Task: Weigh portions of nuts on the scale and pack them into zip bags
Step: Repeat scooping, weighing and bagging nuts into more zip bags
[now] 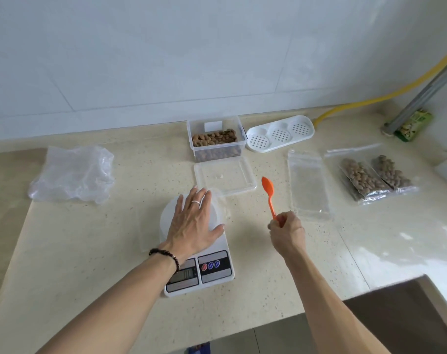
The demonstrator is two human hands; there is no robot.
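A white digital scale (212,267) stands near the counter's front edge. My left hand (194,223) lies flat with straight fingers on its round platform, over a clear zip bag (223,208) spread there. My right hand (286,232) pinches the handle of an orange spoon (268,192), bowl pointing away from me. An open clear box of nuts (214,140) sits at the back, its lid (225,176) lying just in front. An empty zip bag (308,183) lies right of the spoon. Two filled bags of nuts (370,176) rest further right.
A crumpled pile of clear plastic bags (73,173) lies at the left. A white perforated tray (279,132) sits behind the empty bag. A yellow hose (385,94) and a green packet (412,125) are at the back right. A dark sink (406,310) opens at the front right.
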